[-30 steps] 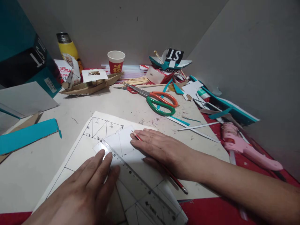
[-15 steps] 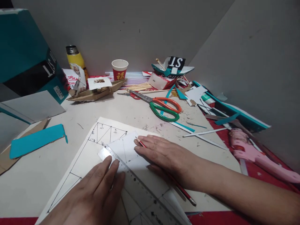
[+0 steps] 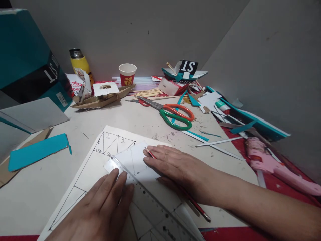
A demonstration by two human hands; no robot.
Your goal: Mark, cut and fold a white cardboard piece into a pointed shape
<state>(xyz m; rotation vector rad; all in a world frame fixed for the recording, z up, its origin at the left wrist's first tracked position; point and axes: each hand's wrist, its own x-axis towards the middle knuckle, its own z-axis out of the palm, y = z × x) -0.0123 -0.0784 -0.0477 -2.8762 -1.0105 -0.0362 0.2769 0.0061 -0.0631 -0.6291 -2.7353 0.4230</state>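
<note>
My left hand (image 3: 100, 204) lies with its fingers stretched out, the tips pressing on a clear ruler (image 3: 152, 197). The ruler runs diagonally over a white card (image 3: 140, 159) with faint pencil lines. Beneath the card is a larger sheet of paper (image 3: 86, 167) with dark outlines and small figures. My right hand (image 3: 170, 167) rests low on the card, holding a red pencil (image 3: 193, 201). The pencil's point peeks out past the fingertips and its far end shows below the wrist. My right thumb is mostly hidden.
Large scissors (image 3: 173, 115) with orange and green handles lie beyond the paper. A pink glue gun (image 3: 273, 167) and card offcuts lie on the right. Teal card (image 3: 37, 152) is on the left. A paper cup (image 3: 127, 74), yellow bottle (image 3: 81, 63) and cardboard boat (image 3: 100, 100) stand behind.
Hardly anything differs. The view has shifted very slightly; both hands, the ruler and the pencil hold almost the same places.
</note>
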